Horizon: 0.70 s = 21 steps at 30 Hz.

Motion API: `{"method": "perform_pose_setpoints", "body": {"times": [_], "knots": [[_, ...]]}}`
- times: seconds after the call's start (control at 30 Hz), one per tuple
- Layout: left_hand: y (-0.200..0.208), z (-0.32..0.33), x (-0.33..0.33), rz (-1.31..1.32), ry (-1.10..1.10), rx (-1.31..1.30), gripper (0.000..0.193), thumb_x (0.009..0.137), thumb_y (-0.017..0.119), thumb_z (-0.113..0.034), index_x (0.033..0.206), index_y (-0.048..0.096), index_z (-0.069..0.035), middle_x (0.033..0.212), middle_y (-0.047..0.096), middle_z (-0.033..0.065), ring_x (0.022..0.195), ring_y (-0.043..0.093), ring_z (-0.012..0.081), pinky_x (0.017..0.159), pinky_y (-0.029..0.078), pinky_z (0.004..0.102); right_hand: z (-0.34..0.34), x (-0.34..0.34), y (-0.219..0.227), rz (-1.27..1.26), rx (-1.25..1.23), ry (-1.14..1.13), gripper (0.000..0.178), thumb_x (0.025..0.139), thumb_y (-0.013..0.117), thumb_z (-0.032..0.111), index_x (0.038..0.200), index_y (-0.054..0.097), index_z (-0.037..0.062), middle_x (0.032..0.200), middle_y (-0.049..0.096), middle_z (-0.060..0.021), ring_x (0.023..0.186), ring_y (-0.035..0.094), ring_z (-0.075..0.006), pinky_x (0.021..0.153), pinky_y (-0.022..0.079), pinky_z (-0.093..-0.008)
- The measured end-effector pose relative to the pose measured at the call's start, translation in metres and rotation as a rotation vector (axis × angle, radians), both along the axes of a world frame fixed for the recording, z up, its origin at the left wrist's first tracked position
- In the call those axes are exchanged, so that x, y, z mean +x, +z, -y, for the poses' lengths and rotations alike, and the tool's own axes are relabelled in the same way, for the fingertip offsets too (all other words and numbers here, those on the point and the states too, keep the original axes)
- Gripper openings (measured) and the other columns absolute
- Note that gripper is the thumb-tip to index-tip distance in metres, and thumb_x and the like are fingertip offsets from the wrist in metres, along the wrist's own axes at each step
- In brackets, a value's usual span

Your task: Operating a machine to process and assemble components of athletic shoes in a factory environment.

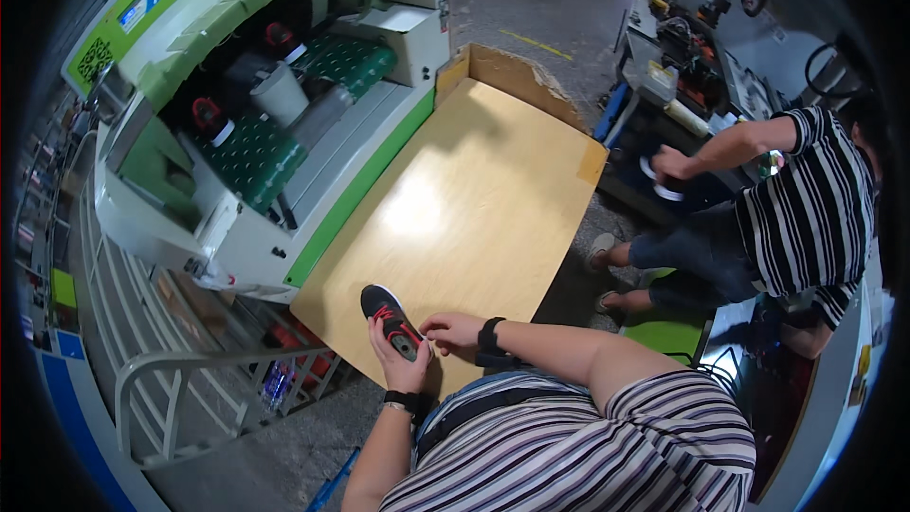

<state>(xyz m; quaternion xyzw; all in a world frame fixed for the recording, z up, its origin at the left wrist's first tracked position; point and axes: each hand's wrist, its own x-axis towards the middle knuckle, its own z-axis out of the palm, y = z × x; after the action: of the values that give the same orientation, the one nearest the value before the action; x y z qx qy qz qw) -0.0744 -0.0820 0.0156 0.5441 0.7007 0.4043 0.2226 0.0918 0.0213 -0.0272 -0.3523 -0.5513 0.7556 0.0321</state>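
A dark sneaker (377,298) with red laces and a white sole edge is held over the near end of the wooden tabletop (455,199). My left hand (402,368) wraps round its side and heel, with the toe pointing away from me and slightly left. Close beside the heel, my right hand (457,331) has its fingers bent together; whether they touch the shoe or pinch something small cannot be made out. Both wrists wear dark bands.
A green and white machine (322,171) with more red-and-black sneakers (210,120) on its green belt borders the table's left. Cardboard (517,73) edges the far end. At right a co-worker (806,194) holds a shoe by a workbench. A metal railing (190,360) stands at lower left.
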Motion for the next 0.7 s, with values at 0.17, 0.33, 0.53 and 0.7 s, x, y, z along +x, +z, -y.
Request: {"method": "perform_pose_setpoints", "body": {"times": [0.17, 0.33, 0.53, 0.7], "knots": [[0.005, -0.004, 0.005, 0.027, -0.004, 0.019, 0.094, 0.077, 0.076, -0.014, 0.153, 0.022, -0.003, 0.160, 0.018, 0.0283, 0.148, 0.022, 0.0455, 0.121, 0.023, 0.0516, 0.009, -0.007, 0.012, 0.090, 0.485, -0.009, 0.035, 0.096, 0.057, 0.021, 0.124, 0.063, -0.0009, 0.110, 0.069, -0.0195, 0.103, 0.066, -0.0319, 0.091, 0.052, -0.0402], [0.013, -0.014, -0.001, 0.143, 0.015, 0.001, 0.084, 0.078, 0.066, -0.006, 0.152, 0.025, -0.002, 0.159, 0.023, 0.0270, 0.148, 0.025, 0.0438, 0.122, 0.021, 0.0499, -0.003, -0.016, 0.028, 0.162, 0.564, 0.093, 0.042, 0.092, 0.062, 0.020, 0.130, 0.058, 0.0015, 0.119, 0.060, -0.0220, 0.108, 0.060, -0.0370, 0.096, 0.049, -0.0426], [0.008, -0.021, -0.018, 0.117, -0.007, 0.007, 0.080, 0.080, 0.063, -0.004, 0.151, 0.025, -0.001, 0.158, 0.024, 0.0266, 0.148, 0.025, 0.0425, 0.122, 0.020, 0.0490, -0.144, 0.024, 0.086, 0.537, 1.337, -0.386, 0.064, 0.077, 0.080, 0.032, 0.132, 0.057, 0.0075, 0.133, 0.054, -0.0189, 0.126, 0.049, -0.0385, 0.106, 0.039, -0.0499], [0.009, -0.020, -0.015, 0.109, -0.051, 0.002, 0.080, 0.081, 0.063, -0.004, 0.151, 0.024, -0.001, 0.159, 0.022, 0.0266, 0.148, 0.024, 0.0431, 0.122, 0.020, 0.0493, -0.202, 0.154, 0.099, 1.017, 0.824, -0.732, 0.079, 0.077, 0.078, 0.054, 0.134, 0.055, 0.0040, 0.127, 0.061, -0.0223, 0.126, 0.051, -0.0389, 0.104, 0.044, -0.0490]]}}
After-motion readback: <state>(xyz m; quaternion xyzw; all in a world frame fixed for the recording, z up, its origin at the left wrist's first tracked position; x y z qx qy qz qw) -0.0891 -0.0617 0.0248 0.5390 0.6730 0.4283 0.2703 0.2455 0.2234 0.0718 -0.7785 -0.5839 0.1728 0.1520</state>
